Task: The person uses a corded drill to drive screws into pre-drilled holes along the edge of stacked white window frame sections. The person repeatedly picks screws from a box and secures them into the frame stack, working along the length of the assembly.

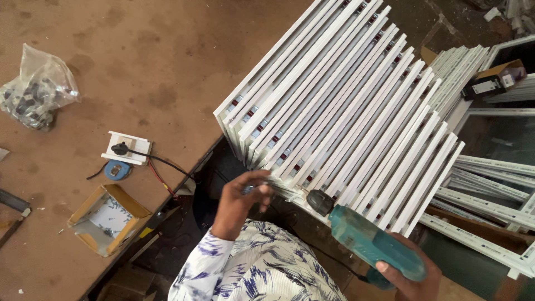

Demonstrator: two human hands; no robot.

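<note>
My right hand (409,276) grips a teal power drill (368,242) at the lower right; its black chuck (319,202) points up-left at the lower edge of a stack of white window frames (345,111) that stand on edge side by side. My left hand (242,200) is pinched on something small at the bottom corner of the nearest frame, just left of the chuck; what it holds is hidden by the fingers. My patterned white and blue sleeve (251,267) fills the bottom middle.
A brown workbench (139,56) lies to the left with a clear bag of small dark parts (36,89), a white socket board with a black plug (127,149), a tape measure (116,170) and an open cardboard box (108,218). More white frames (490,189) lie at right.
</note>
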